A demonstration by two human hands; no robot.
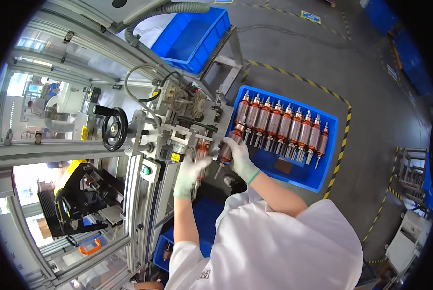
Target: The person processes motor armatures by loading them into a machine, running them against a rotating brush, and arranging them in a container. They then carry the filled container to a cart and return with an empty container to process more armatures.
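My right hand, in a white glove with a green cuff edge, is closed round a motor armature with copper windings, its shaft pointing down. Left of it, my gloved left hand has thumb and fingers apart. It is at a second armature at the machine's fixture, partly covering it; whether it touches that part is hard to see. Just right of my right hand, a blue crate holds several armatures standing in a row.
The machine has a black handwheel, a green button and a metal frame along my left. An open blue bin sits on a stand beyond. Below my left arm is another blue bin. Striped tape marks the floor.
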